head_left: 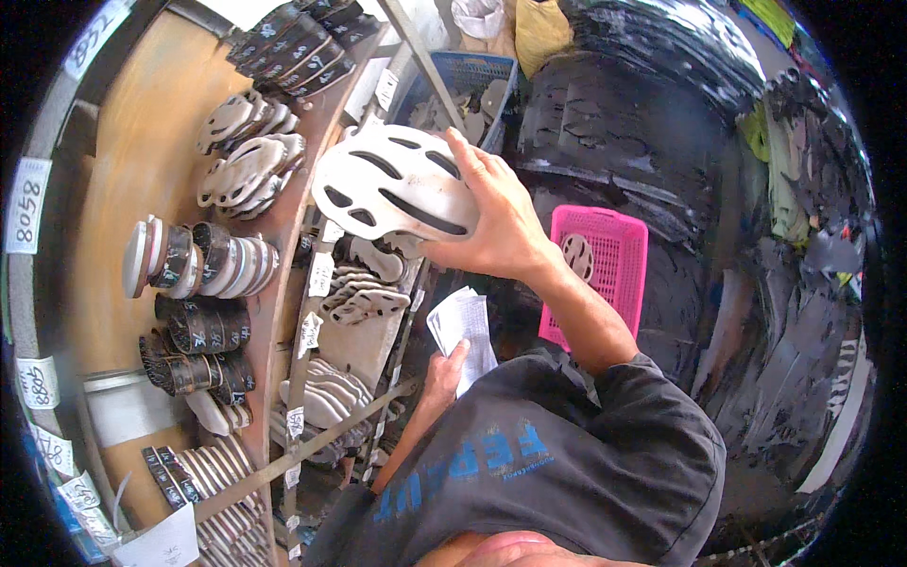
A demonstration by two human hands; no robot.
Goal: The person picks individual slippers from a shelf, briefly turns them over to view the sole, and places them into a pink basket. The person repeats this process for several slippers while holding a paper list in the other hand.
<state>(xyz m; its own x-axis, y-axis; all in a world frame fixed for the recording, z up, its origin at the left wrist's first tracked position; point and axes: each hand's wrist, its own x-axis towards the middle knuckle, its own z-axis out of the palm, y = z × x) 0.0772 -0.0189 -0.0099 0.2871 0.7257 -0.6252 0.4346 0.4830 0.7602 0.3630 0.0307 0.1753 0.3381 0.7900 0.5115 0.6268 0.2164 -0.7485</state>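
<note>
My right hand (505, 213) is closed around the edge of a white slotted plate (378, 180), rounded and roughly sole-shaped with long cut-outs. It is held up in front of the shelf rack, thumb on one side and fingers on the other. My left hand (447, 371), lower and close to my body, grips folded sheets of paper (463, 326) with print on them. Beneath the raised plate, similar pale slotted pieces (364, 295) are stacked on a lower shelf. A pink plastic basket (635, 283) on the right holds a smaller slotted piece (577, 258).
The shelf (283, 274) on the left carries stacked pale pieces (250, 170), black-sided bundles (203, 326) and a row of thin upright plates (213, 491). A metal bar (302, 454) crosses its front. Behind stand a blue crate (505, 71) and a yellow sack (541, 33); dark sheeting lies right.
</note>
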